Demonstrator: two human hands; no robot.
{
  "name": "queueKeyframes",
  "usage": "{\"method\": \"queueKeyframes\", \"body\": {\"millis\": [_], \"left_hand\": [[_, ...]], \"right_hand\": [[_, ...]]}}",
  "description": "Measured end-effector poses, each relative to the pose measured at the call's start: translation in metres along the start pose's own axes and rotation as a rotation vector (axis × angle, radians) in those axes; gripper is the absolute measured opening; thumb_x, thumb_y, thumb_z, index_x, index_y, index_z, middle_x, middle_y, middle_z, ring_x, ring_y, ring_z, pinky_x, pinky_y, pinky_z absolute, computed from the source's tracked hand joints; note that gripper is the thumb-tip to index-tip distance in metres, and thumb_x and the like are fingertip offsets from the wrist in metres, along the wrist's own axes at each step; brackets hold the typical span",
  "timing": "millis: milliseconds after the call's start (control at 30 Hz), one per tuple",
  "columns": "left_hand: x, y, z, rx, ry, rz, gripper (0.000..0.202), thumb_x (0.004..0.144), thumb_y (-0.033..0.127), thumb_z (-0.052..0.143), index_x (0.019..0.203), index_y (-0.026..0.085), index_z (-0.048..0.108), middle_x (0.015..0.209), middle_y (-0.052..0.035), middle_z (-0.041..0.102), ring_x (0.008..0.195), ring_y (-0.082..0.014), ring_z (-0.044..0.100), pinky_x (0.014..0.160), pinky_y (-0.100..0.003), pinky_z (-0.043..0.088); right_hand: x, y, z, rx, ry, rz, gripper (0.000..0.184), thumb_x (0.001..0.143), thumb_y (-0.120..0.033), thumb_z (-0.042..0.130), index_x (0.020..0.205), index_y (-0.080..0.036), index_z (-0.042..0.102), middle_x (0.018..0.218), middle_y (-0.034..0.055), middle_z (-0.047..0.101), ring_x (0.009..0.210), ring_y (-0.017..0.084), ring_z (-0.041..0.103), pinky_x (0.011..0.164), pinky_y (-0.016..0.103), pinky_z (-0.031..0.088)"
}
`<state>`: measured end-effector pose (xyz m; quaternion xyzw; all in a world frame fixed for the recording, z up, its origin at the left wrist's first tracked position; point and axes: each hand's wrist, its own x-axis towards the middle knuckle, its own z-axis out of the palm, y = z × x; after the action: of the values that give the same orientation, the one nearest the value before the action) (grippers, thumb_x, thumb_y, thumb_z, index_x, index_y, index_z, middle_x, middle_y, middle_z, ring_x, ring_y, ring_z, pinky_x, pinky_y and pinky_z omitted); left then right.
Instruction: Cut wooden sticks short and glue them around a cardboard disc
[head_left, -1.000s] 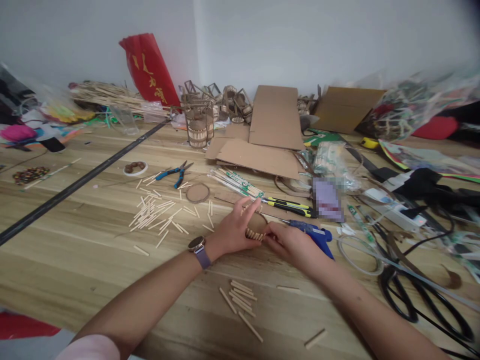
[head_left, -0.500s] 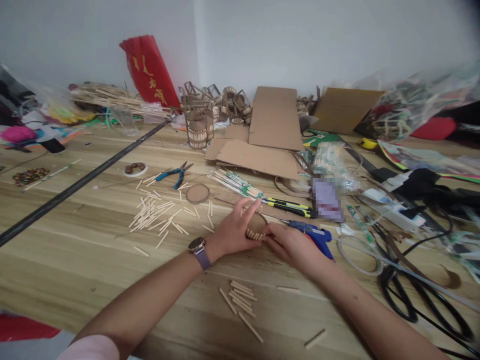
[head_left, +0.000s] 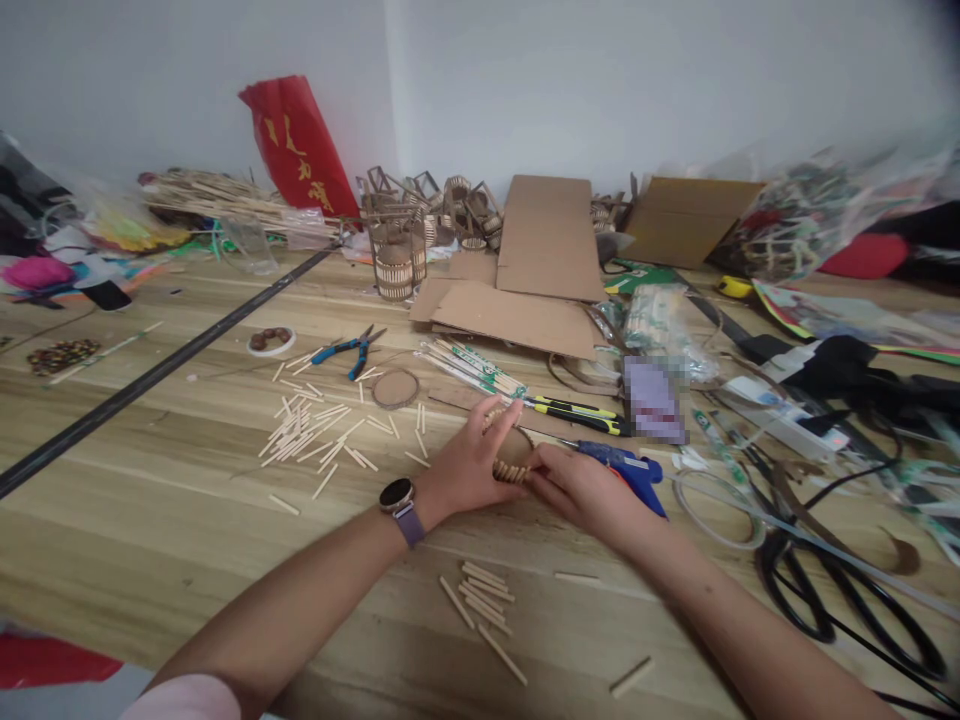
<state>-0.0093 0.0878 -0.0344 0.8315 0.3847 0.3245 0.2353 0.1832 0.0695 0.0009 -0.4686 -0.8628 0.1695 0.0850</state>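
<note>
My left hand (head_left: 465, 465), with a watch on its wrist, is wrapped round a small round basket (head_left: 512, 470) with a cardboard base and a ring of short wooden sticks. At the basket's right side, my right hand (head_left: 581, 492) is closed in a pinch; its fingertips touch the rim, and what lies between them is hidden. Just beyond the right hand lies a blue glue gun (head_left: 622, 470). Nearer to me are several short sticks (head_left: 484, 595) on the wooden table. Left of my hands lie a loose pile of sticks (head_left: 304, 430) and a rimmed cardboard disc (head_left: 395, 389).
Blue-handled pliers (head_left: 349, 352) and yellow-black cutters (head_left: 577, 412) lie beyond my hands. Cardboard sheets (head_left: 517, 315) and finished baskets (head_left: 394, 272) stand at the back. Tape roll (head_left: 720, 510), black scissors (head_left: 847, 600) and cables crowd the right. A dark bar (head_left: 165, 355) crosses the left.
Both hands stay at the basket, almost unmoved. The left wrist and watch have shifted very slightly; nothing has been picked up or put down.
</note>
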Motion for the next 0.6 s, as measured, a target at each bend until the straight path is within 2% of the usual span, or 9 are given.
{"method": "queueKeyframes", "body": {"millis": [333, 467, 533, 600], "left_hand": [[0.0, 0.007, 0.004, 0.095, 0.062, 0.003, 0.1, 0.07, 0.027, 0.076, 0.146, 0.025, 0.013, 0.145, -0.0172, 0.018, 0.137, -0.0345, 0.03, 0.109, -0.05, 0.036], [0.0, 0.007, 0.005, 0.075, 0.064, -0.045, 0.103, 0.067, 0.025, 0.077, 0.146, 0.028, 0.011, 0.145, -0.0152, 0.016, 0.136, -0.0355, 0.03, 0.106, -0.051, 0.039], [-0.001, 0.008, 0.005, 0.062, 0.072, -0.073, 0.106, 0.065, 0.022, 0.077, 0.147, 0.029, 0.011, 0.146, -0.0139, 0.015, 0.135, -0.0346, 0.032, 0.106, -0.049, 0.04], [-0.002, 0.008, 0.004, 0.055, 0.076, -0.094, 0.108, 0.063, 0.02, 0.077, 0.147, 0.03, 0.01, 0.146, -0.0128, 0.014, 0.134, -0.0334, 0.034, 0.106, -0.048, 0.04]], "right_hand": [[0.001, 0.002, 0.002, 0.003, 0.013, -0.026, 0.011, 0.088, -0.016, 0.046, 0.085, -0.018, 0.056, 0.079, 0.0053, 0.067, 0.07, 0.018, 0.063, 0.062, 0.026, 0.044], [0.0, 0.001, -0.008, 0.074, 0.12, -0.118, 0.018, 0.088, -0.018, 0.048, 0.103, -0.017, 0.058, 0.097, 0.0087, 0.065, 0.073, 0.016, 0.061, 0.065, 0.027, 0.046], [-0.004, 0.002, -0.02, 0.092, 0.21, -0.065, 0.023, 0.088, -0.025, 0.049, 0.108, -0.017, 0.058, 0.093, 0.0083, 0.065, 0.066, 0.016, 0.059, 0.061, 0.028, 0.046], [-0.012, 0.006, -0.032, 0.066, 0.249, 0.081, 0.021, 0.089, -0.032, 0.048, 0.099, -0.019, 0.06, 0.081, 0.0058, 0.066, 0.062, 0.016, 0.058, 0.058, 0.027, 0.044]]}}
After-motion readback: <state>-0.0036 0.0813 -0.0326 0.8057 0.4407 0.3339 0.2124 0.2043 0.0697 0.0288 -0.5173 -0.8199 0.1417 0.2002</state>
